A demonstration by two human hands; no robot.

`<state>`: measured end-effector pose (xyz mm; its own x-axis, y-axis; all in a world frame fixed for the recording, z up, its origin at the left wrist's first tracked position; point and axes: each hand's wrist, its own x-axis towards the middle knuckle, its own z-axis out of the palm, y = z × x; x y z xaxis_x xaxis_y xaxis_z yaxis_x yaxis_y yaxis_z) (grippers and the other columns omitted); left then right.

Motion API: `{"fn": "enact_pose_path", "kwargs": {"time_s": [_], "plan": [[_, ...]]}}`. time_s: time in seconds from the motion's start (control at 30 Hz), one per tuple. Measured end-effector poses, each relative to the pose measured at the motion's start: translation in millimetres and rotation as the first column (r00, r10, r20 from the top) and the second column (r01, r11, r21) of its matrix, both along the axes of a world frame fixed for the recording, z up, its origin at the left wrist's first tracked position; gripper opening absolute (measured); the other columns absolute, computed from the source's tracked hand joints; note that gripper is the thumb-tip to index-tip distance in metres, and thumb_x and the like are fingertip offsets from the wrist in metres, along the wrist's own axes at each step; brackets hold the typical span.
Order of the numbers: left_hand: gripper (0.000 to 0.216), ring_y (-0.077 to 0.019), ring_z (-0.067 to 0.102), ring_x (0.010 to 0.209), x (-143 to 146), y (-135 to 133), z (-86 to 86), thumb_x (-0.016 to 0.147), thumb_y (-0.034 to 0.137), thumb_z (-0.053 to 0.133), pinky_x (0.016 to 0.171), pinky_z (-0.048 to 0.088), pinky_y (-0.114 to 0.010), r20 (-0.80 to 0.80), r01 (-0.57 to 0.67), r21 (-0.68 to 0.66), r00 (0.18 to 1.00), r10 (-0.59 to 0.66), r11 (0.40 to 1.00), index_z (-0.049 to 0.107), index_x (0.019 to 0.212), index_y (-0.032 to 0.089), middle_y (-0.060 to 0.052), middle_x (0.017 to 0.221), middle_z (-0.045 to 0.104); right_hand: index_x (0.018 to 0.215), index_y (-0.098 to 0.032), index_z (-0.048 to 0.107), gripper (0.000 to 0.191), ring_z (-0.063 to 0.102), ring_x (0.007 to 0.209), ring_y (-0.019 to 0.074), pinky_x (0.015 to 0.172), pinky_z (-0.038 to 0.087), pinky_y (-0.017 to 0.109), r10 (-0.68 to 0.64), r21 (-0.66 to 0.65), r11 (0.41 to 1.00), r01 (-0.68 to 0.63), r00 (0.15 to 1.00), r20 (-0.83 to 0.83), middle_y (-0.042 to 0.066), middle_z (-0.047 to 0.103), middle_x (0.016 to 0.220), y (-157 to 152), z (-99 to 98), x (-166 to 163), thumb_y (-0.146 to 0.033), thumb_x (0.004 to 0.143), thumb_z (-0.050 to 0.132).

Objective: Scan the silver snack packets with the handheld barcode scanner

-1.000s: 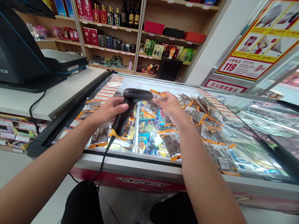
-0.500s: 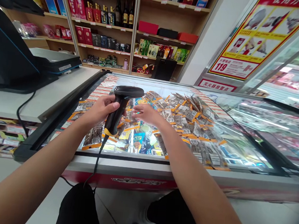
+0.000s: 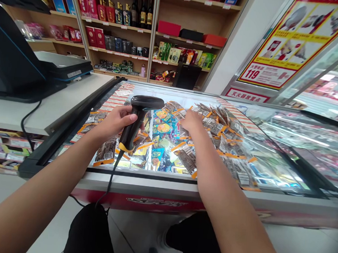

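My left hand [image 3: 118, 118] is wrapped round the handle of a black barcode scanner [image 3: 130, 129] with a yellow butt, held upright above the freezer's glass top. Its head points to the right and a cable runs down from the handle. My right hand [image 3: 191, 120] reaches into a spread of small clear snack packets [image 3: 215, 128] with orange edges. Its fingertips are mostly hidden by the hand itself, so whether they grip a packet does not show. More such packets [image 3: 105, 152] lie under and to the left of the scanner.
The packets lie on a chest freezer [image 3: 158, 186], with colourful wrapped goods [image 3: 163, 128] under its glass. At left, a counter [image 3: 72, 95] carries a black scale [image 3: 13, 59]. Shelves [image 3: 121, 25] of bottles and boxes stand behind. The scanner cable [image 3: 110, 184] hangs over the front edge.
My right hand has moved right, away from the scanner and onto the packets. My left hand holds the scanner in nearly the same place.
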<state>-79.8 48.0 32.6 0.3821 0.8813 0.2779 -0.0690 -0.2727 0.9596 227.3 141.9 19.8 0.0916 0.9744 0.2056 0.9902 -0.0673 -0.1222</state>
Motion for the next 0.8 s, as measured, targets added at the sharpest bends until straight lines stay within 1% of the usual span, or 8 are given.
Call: {"fn": "enact_pose_path", "kwargs": {"time_s": [0.13,0.23,0.3,0.37,0.43,0.47,0.57,0.8], "plan": [[0.062,-0.0180,0.070,0.055,-0.3,0.6,-1.3,0.074,0.070,0.084,0.049,0.059,-0.026,-0.001,0.011,-0.011,1.000,-0.011,1.000,0.070,0.100,0.015,-0.010,0.084,0.080,0.134,-0.004,0.068,0.042,0.066,0.126,0.0349,0.109,0.047,0.042,0.038,0.160,0.987,-0.013,0.987,-0.157,0.024,0.073,0.127,7.6,4.0,0.3,-0.010,0.093,0.059],[0.061,-0.0184,0.071,0.056,0.7,-0.2,-1.1,0.074,0.069,0.085,0.051,0.060,-0.027,0.017,0.024,-0.007,1.000,-0.024,1.000,0.070,0.098,0.015,-0.010,0.081,0.079,0.115,-0.008,0.075,0.028,0.072,0.110,0.0309,0.099,0.053,0.039,0.101,0.221,0.975,-0.003,0.896,-0.432,0.018,0.077,0.112,7.4,10.8,-1.3,-0.013,0.092,0.059],[0.061,-0.0194,0.072,0.056,1.4,-1.6,0.2,0.073,0.069,0.086,0.051,0.060,-0.027,0.011,0.039,-0.017,0.999,-0.039,0.999,0.069,0.097,0.015,-0.011,0.083,0.080,0.107,-0.011,0.074,0.021,0.073,0.098,0.0267,0.088,0.058,0.036,0.155,0.231,0.973,0.004,0.727,-0.668,0.014,0.077,0.106,4.2,14.7,-5.1,-0.020,0.094,0.061],[0.061,-0.0202,0.072,0.056,1.7,-3.2,1.8,0.073,0.068,0.086,0.049,0.060,-0.028,-0.002,0.069,-0.032,0.998,-0.069,0.997,0.068,0.096,0.015,-0.011,0.084,0.080,0.104,-0.016,0.070,0.016,0.073,0.091,0.0217,0.079,0.061,0.032,0.192,0.209,0.978,-0.022,0.497,-0.846,0.010,0.076,0.105,-1.4,18.0,-11.9,-0.026,0.096,0.060],[0.059,-0.0207,0.072,0.056,1.8,-4.6,3.2,0.074,0.068,0.086,0.048,0.060,-0.028,-0.019,0.100,-0.041,0.995,-0.101,0.994,0.068,0.096,0.016,-0.011,0.081,0.080,0.099,-0.019,0.066,0.011,0.071,0.087,0.0177,0.076,0.063,0.029,0.186,0.167,0.982,-0.086,0.322,-0.928,0.007,0.074,0.104,-8.1,20.6,-20.6,-0.029,0.098,0.060],[0.057,-0.0208,0.072,0.056,1.8,-5.2,3.8,0.076,0.067,0.085,0.049,0.060,-0.028,-0.028,0.112,-0.037,0.993,-0.113,0.993,0.069,0.095,0.016,-0.010,0.080,0.079,0.096,-0.020,0.063,0.010,0.071,0.085,0.0164,0.076,0.063,0.028,0.172,0.145,0.983,-0.117,0.273,-0.947,0.006,0.073,0.101,-11.3,21.7,-25.0,-0.029,0.099,0.060],[0.054,-0.0203,0.072,0.058,2.5,-6.8,5.4,0.078,0.065,0.084,0.052,0.060,-0.028,-0.078,0.125,-0.013,0.989,-0.125,0.992,0.070,0.093,0.015,-0.010,0.079,0.079,0.087,-0.021,0.057,0.015,0.069,0.082,0.0156,0.079,0.064,0.029,0.133,0.097,0.982,-0.162,0.226,-0.965,0.004,0.069,0.092,-18.8,23.9,-35.3,-0.028,0.100,0.062],[0.053,-0.0184,0.069,0.057,5.4,-8.4,7.3,0.080,0.066,0.082,0.051,0.057,-0.027,-0.172,0.119,0.044,0.979,-0.110,0.992,0.072,0.091,0.015,-0.008,0.078,0.077,0.085,-0.020,0.058,0.018,0.068,0.083,0.0175,0.079,0.064,0.031,0.146,0.097,0.975,-0.198,0.245,-0.959,0.005,0.064,0.085,-28.6,28.5,-44.1,-0.025,0.101,0.062]]}}
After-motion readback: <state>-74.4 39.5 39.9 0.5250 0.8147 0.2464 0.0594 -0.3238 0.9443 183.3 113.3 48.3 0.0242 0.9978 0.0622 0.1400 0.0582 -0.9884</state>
